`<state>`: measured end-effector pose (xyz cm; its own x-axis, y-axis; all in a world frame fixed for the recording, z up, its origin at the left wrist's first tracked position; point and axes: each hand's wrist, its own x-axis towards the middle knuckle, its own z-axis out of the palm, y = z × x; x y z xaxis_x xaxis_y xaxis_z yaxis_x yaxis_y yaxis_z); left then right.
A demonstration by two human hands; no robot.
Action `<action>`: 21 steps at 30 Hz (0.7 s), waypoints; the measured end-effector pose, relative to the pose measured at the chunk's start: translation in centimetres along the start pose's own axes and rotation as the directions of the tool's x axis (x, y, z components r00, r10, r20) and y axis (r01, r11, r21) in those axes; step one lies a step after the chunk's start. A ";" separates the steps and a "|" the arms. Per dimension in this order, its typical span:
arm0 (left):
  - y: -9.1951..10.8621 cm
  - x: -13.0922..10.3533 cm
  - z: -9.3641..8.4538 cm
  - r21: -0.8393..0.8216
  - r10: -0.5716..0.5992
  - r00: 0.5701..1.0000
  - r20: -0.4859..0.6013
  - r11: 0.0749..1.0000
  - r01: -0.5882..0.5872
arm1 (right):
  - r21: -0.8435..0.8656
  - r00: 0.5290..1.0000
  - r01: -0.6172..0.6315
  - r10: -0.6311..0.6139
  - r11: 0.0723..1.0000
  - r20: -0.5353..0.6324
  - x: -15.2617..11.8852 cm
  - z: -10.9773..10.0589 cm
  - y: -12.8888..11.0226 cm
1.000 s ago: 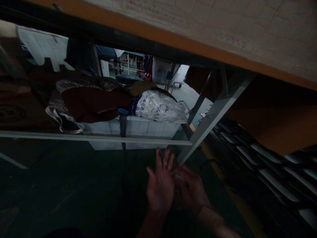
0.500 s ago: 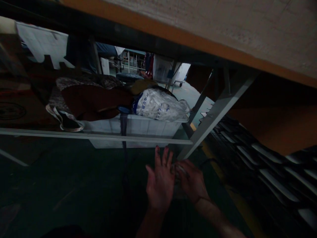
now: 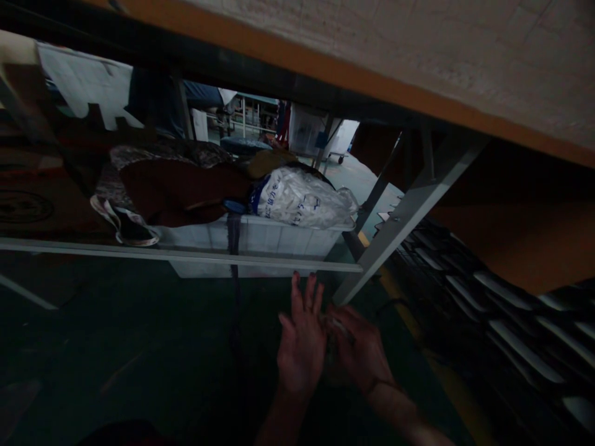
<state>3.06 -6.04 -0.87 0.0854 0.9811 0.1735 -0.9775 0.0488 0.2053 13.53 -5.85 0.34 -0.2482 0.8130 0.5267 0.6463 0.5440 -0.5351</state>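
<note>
Low under the table edge, my left hand (image 3: 302, 347) is held out, its fingers stretched and apart, with nothing in it. My right hand (image 3: 357, 344) presses up against the outer side of the left, its fingers curled closed. A small pale thing (image 3: 341, 323) shows at its fingers, too dark and blurred to name. A dark cord or band circles the right wrist. Beyond both hands stands a white plastic bin (image 3: 283, 238), behind the table's lower crossbar (image 3: 279, 262).
Brown and patterned cloth (image 3: 181, 186) and a white plastic bag with blue print (image 3: 302, 198) top the bin. A slanting metal table leg (image 3: 404, 217) stands close right. The wooden tabletop (image 3: 418, 56) hangs overhead. Dark slatted stacks (image 3: 506, 322) line the right; a cardboard box (image 3: 28, 192) sits left.
The view has shifted very slightly. Both hands keep nearly the same pose; the fingers of my right hand have moved a little against the left hand.
</note>
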 end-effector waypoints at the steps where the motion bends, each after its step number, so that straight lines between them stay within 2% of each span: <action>1: 0.0 0.0 0.0 0.011 -0.001 1.000 0.014 1.000 0.001 | -0.010 1.000 -0.005 0.005 1.000 -0.024 -0.1 0.0 -0.1; 3: 0.1 0.0 0.0 0.049 0.013 1.000 0.013 0.999 -0.013 | 0.021 1.000 -0.023 0.023 1.000 -0.016 -0.2 0.0 -0.2; 6: 0.1 -0.1 0.0 0.083 0.050 0.999 0.005 0.995 -0.050 | 0.098 0.996 -0.043 0.035 0.994 0.088 -0.4 0.2 -0.3; 10: 0.0 -0.2 -0.1 0.085 0.018 0.997 0.074 0.996 -0.025 | 0.039 0.998 -0.057 0.058 0.998 -0.005 -0.7 0.4 -0.3; 11: 0.1 -0.1 -0.1 0.095 0.017 0.997 0.070 0.995 -0.023 | 0.045 0.999 -0.052 0.052 0.998 0.002 -0.8 0.5 -0.6; 14: 1.0 0.4 -0.1 0.048 0.049 0.998 -0.029 0.998 -0.048 | 0.103 0.987 0.060 -0.075 0.993 0.142 -1.3 0.3 -1.5; 15: 1.4 0.5 -0.1 0.000 0.051 0.997 -0.063 0.999 -0.051 | 0.113 0.980 0.105 -0.122 0.988 0.154 -1.3 0.1 -1.7; 16: 1.7 0.6 0.0 -0.057 0.040 0.995 -0.087 0.997 -0.045 | 0.109 0.982 0.132 -0.145 0.985 0.122 -1.1 -0.1 -1.7; 19: 2.2 0.7 0.3 -0.212 -0.069 0.995 -0.069 0.976 0.053 | 0.069 0.991 0.101 -0.094 0.993 -0.097 -0.4 -0.6 -1.4; 21: 2.2 0.6 0.1 -0.276 -0.118 0.992 -0.049 0.956 0.100 | 0.078 0.989 0.094 -0.084 0.992 -0.124 -0.3 -0.3 -1.3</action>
<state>0.98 -5.35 -0.19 0.1906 0.9765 0.1005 -0.9791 0.1965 -0.0523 12.95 -6.91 1.06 -0.2102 0.7321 0.6479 0.5615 0.6329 -0.5330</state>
